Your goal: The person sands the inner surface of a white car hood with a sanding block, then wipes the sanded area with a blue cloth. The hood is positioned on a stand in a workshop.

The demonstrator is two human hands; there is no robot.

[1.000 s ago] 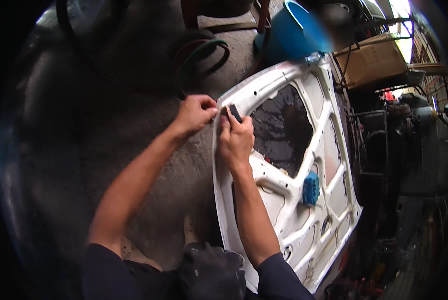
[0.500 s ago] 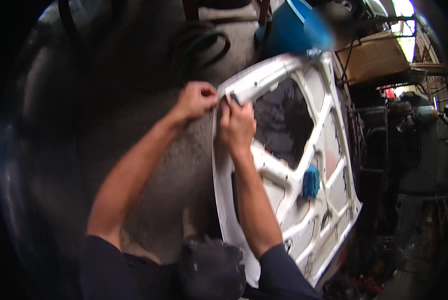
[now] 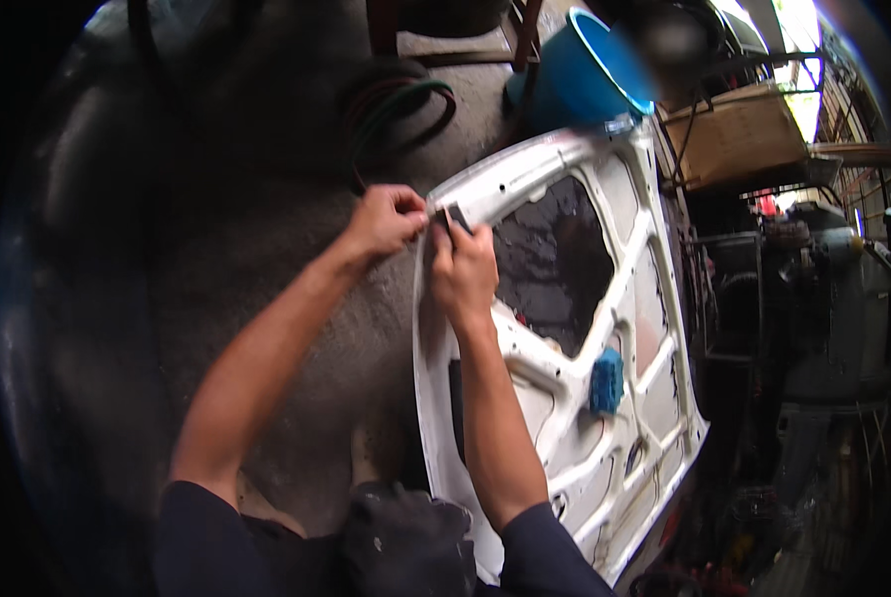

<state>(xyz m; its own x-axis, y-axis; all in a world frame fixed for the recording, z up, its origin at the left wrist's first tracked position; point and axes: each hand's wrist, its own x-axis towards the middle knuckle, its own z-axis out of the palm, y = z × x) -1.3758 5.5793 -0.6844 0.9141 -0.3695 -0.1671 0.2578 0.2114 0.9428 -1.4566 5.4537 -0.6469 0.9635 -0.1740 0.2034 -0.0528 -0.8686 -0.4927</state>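
A white car hood point(image 3: 590, 363) lies with its ribbed inner side up, in front of me and to the right. At its left edge, near the far corner, both hands are close together. My right hand point(image 3: 465, 274) is closed on a small dark flat piece point(image 3: 455, 219), held against the hood's rim; its exact kind I cannot make out. Just off that rim, my left hand point(image 3: 386, 221) is pinched, thumb to fingers; whatever it may hold is too small to tell. A blue block-like thing point(image 3: 606, 381) rests on the hood's ribs.
Beyond the hood's far end stands a blue bucket point(image 3: 580, 75). A coiled hose point(image 3: 405, 104) lies on the concrete floor point(image 3: 296, 298), near a stool's legs point(image 3: 525, 35). A cardboard box point(image 3: 739, 139) and cluttered metal parts point(image 3: 833, 298) line the right side.
The view has shifted a little, so the hood and bucket sit slightly lower and farther left. Both hands stay by the same stretch of rim, the right still gripping the dark piece.
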